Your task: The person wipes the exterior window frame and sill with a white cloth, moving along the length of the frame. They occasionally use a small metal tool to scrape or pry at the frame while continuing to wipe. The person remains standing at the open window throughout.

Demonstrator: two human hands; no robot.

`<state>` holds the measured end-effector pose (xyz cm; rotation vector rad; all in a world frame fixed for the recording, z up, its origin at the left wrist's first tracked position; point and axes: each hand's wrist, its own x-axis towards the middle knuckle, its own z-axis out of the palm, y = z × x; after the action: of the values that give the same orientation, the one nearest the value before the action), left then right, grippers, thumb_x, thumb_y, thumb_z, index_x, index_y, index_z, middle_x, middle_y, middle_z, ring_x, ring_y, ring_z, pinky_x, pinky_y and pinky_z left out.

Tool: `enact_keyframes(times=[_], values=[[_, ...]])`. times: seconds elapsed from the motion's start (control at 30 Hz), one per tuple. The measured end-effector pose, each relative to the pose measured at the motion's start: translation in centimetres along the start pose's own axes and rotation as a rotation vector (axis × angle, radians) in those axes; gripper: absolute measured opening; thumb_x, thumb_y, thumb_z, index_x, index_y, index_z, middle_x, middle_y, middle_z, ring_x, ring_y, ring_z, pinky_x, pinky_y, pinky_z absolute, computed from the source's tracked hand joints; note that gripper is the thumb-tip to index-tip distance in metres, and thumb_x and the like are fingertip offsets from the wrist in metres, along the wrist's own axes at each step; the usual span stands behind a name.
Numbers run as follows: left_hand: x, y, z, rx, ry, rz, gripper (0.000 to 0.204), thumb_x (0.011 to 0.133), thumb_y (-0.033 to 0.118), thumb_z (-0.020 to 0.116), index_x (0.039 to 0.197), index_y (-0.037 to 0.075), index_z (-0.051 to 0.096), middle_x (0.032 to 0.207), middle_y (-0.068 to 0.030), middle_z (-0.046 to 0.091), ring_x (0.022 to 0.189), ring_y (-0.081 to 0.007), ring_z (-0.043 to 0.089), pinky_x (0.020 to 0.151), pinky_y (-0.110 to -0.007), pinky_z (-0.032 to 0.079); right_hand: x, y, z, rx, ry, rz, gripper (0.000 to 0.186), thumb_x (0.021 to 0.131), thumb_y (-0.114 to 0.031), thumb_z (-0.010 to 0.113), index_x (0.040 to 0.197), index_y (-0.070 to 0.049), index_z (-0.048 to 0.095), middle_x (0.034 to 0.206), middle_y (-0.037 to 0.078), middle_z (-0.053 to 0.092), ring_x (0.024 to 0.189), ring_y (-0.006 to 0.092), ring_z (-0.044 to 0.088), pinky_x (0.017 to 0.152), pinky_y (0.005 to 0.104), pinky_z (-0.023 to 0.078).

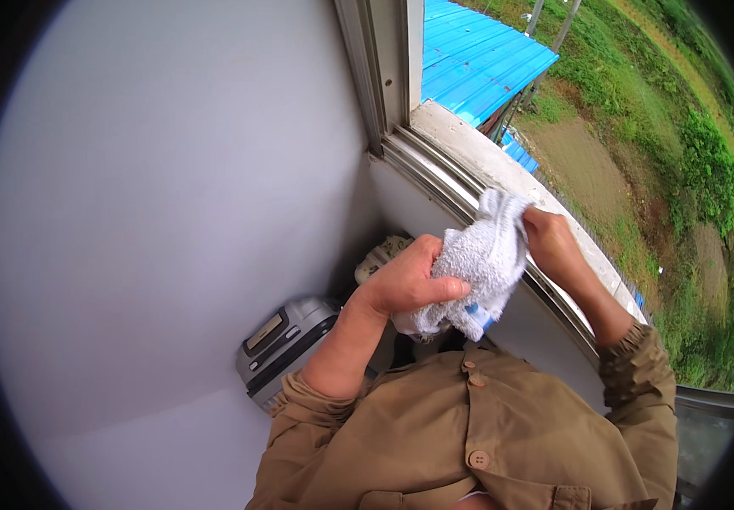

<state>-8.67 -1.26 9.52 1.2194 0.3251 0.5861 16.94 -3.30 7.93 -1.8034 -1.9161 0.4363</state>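
Observation:
Both hands hold a white terry cloth [490,246] with a small blue patch at its lower part, bunched up above the window track [435,174]. My left hand [414,280] grips its left side, thumb lying across the fabric. My right hand [550,238] pinches the cloth's upper right part beside a ribbed band. The lower folds of the cloth partly hide what is below it.
A grey hard suitcase [282,340] and a patterned fabric bundle [375,259] stand in the corner by the white wall [171,170]. The open window's frame [392,59] and concrete sill [439,123] border a drop outside, with a blue metal roof [477,59] and greenery.

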Motion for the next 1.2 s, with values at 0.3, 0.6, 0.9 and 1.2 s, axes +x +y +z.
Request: enact_keyframes(times=[0.3, 0.6, 0.9, 1.2], values=[[-1.4, -3.0, -4.7, -0.084, 0.603, -0.100, 0.027, 0.081, 0.016, 0.061, 0.099, -0.004, 0.061, 0.086, -0.0048, 0.063, 0.073, -0.0089, 0.058, 0.066, -0.026, 0.047, 12.3, -4.5, 11.5, -0.057, 0.034, 0.084, 0.023, 0.082, -0.012, 0.043, 0.086, -0.003, 0.064, 0.086, 0.023, 0.064, 0.083, 0.0409, 0.062, 0.073, 0.0485, 0.049], [-2.7, -4.1, -3.8, 0.168, 0.517, -0.309, 0.034, 0.080, 0.014, 0.060, 0.107, -0.005, 0.058, 0.096, -0.0073, 0.064, 0.083, -0.0127, 0.060, 0.075, -0.029, 0.049, 11.5, -5.6, 9.8, -0.168, -0.128, 0.220, 0.021, 0.080, -0.010, 0.050, 0.089, 0.000, 0.066, 0.096, 0.020, 0.066, 0.090, 0.0354, 0.065, 0.077, 0.0435, 0.052], [-0.3, -8.8, 4.0, 0.303, -0.304, -0.444, 0.030, 0.076, 0.018, 0.059, 0.093, -0.006, 0.060, 0.083, -0.0060, 0.063, 0.074, -0.0108, 0.055, 0.069, -0.028, 0.047, -6.9, 1.7, 1.4, -0.310, -0.159, 0.416, 0.016, 0.077, -0.008, 0.049, 0.081, -0.003, 0.063, 0.083, 0.022, 0.064, 0.079, 0.0396, 0.063, 0.071, 0.0479, 0.050], [4.2, -9.7, 9.5, 0.390, -0.709, -0.278, 0.030, 0.073, 0.022, 0.057, 0.077, -0.008, 0.055, 0.065, -0.0100, 0.054, 0.062, -0.0110, 0.048, 0.056, -0.032, 0.043, -22.7, 6.0, -5.3, -0.419, -0.087, 0.661, 0.017, 0.077, -0.003, 0.049, 0.085, -0.002, 0.063, 0.079, 0.025, 0.061, 0.080, 0.0430, 0.060, 0.070, 0.0498, 0.047]])
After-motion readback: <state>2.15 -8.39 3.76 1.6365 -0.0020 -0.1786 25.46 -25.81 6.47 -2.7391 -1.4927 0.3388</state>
